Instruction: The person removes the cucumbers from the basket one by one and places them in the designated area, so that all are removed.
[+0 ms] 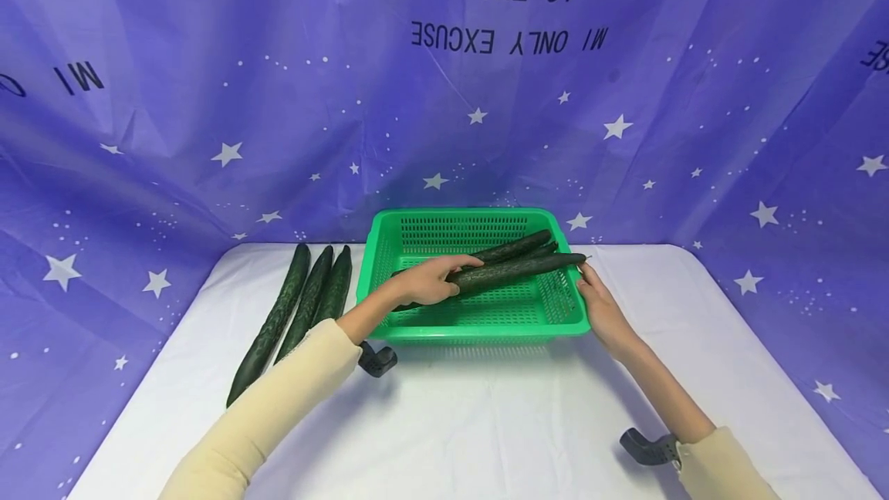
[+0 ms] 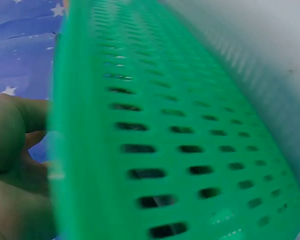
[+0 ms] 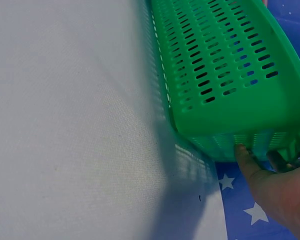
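Inside a green plastic basket [image 1: 479, 332] lie several dark green cucumbers [image 1: 517, 246]. My left hand [image 1: 432, 281] reaches over the basket's left part and grips the near end of a long cucumber [image 1: 514, 270], whose far tip rests by the right rim. My right hand [image 1: 611, 315] holds the basket's right end at the rim; in the right wrist view, a finger of that hand [image 3: 282, 192] presses the outer end wall [image 3: 220, 145]. In the left wrist view the basket wall [image 2: 190, 150] hides most of the left hand [image 2: 15, 165].
Left of the basket, three cucumbers [image 1: 271, 326] lie side by side on the white tablecloth [image 1: 486, 430]. A purple curtain [image 1: 389, 114] with stars and lettering hangs behind the table. Dark wrist-camera mounts [image 1: 649, 447] stick out from both wrists.
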Available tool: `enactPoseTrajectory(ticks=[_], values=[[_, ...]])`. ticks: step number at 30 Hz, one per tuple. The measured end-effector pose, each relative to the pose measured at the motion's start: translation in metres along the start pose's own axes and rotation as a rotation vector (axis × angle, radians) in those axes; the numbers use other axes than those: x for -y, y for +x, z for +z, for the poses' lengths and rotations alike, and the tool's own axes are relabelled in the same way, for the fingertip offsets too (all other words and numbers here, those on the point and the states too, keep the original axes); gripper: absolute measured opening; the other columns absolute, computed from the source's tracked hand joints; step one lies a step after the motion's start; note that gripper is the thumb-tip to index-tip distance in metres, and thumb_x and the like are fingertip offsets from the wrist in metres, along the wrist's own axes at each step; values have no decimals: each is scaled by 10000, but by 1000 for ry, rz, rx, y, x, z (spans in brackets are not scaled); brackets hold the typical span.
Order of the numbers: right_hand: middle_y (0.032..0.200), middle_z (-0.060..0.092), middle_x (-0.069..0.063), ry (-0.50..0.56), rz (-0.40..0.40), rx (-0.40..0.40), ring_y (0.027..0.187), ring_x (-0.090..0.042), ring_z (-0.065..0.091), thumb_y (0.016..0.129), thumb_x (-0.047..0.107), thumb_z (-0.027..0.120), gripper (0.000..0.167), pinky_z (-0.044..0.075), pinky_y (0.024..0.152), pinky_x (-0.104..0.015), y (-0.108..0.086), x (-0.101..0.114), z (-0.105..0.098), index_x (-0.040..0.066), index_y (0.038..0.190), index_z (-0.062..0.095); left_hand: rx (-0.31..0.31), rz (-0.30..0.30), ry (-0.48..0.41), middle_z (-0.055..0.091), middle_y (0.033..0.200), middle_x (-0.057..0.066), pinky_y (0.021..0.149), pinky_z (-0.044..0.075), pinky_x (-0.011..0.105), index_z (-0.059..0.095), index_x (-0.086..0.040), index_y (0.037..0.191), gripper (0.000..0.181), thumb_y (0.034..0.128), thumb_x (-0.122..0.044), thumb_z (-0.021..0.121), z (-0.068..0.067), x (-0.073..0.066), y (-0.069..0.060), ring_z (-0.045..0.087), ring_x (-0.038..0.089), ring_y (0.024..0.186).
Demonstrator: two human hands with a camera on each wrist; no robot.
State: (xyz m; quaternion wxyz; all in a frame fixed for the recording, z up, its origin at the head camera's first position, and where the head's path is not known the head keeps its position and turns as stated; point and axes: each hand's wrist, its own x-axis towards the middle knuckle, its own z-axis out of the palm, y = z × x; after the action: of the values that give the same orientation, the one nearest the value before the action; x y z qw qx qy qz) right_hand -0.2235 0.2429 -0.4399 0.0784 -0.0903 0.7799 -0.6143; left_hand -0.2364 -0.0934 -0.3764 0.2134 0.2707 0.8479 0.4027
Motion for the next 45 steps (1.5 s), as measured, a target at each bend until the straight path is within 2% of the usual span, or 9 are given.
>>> enactPoseTrajectory(ticks=[3, 6, 9, 12, 15, 25, 35, 42, 45], values=[[1638, 124, -152, -19, 6, -2, 1396, -348, 247, 1111, 246, 229, 546, 260, 1102, -446, 0, 0, 1, 197, 1626, 53, -32, 46, 27, 349, 1564, 129, 932, 425, 413, 391, -130, 1543, 586, 991, 45, 483, -7, -5, -5, 414, 325, 1374], [1661, 34, -104, -30, -2, -2, 1464, -330, 109, 1110, 233, 232, 547, 142, 1149, -518, 0, 0, 2, 202, 1626, 54, -73, 77, 70, 532, 1368, 139, 767, 419, 365, 410, -152, 1537, 574, 994, 9, 501, -14, -9, -10, 606, 253, 867], [1662, 21, -100, -14, -4, 4, 1466, -344, 106, 1109, 223, 228, 549, 134, 1150, -536, 0, 0, 2, 196, 1626, 46, -104, 101, 90, 580, 1228, 151, 659, 359, 348, 411, -165, 1538, 569, 997, -18, 508, -22, -13, -16, 332, 195, 526], [1658, 42, -110, -7, 4, 7, 1414, -354, 208, 1109, 233, 221, 551, 252, 1104, -451, 0, 0, 2, 190, 1625, 33, -141, 125, 99, 522, 1388, 122, 668, 371, 343, 413, -150, 1536, 566, 992, -36, 518, -30, -15, -24, 344, 201, 482], [1652, 62, -125, -9, 9, 8, 1336, -356, 307, 1110, 242, 217, 550, 357, 998, -326, -1, 1, 1, 191, 1625, 33, -183, 141, 93, 431, 1506, 99, 659, 379, 348, 420, -133, 1530, 570, 978, -34, 526, -38, -14, -33, 582, 259, 774], [1656, 54, -122, -20, 9, 5, 1411, -369, 218, 1110, 238, 213, 547, 226, 1100, -518, 0, 0, 3, 208, 1626, 32, -315, 28, -28, 396, 1486, 120, 818, 380, 470, 394, -175, 1541, 582, 992, -41, 532, -52, 8, -83, 389, 292, 1293], [1648, 81, -126, -26, 10, 4, 1307, -363, 345, 1112, 243, 216, 545, 377, 956, -293, 1, -1, 2, 204, 1626, 40, -472, -43, -66, 524, 1204, 193, 798, 383, 421, 415, -132, 1520, 584, 969, -3, 560, -56, 49, -135, 445, 286, 946], [1654, 57, -132, -16, 10, 9, 1353, -381, 298, 1112, 252, 208, 547, 318, 1048, -438, 1, 0, 1, 211, 1625, 20, -526, -154, -150, 270, 1539, 288, 1041, 294, 640, 316, -138, 1571, 640, 990, -41, 567, -56, 70, -173, 253, 453, 1408], [1657, 41, -135, -15, 6, 11, 1389, -386, 253, 1112, 250, 203, 547, 264, 1081, -514, 1, 0, 1, 211, 1624, 14, -546, -202, -183, 211, 1560, 315, 1063, 244, 681, 275, -129, 1584, 665, 992, -58, 569, -55, 81, -187, 199, 484, 1428]])
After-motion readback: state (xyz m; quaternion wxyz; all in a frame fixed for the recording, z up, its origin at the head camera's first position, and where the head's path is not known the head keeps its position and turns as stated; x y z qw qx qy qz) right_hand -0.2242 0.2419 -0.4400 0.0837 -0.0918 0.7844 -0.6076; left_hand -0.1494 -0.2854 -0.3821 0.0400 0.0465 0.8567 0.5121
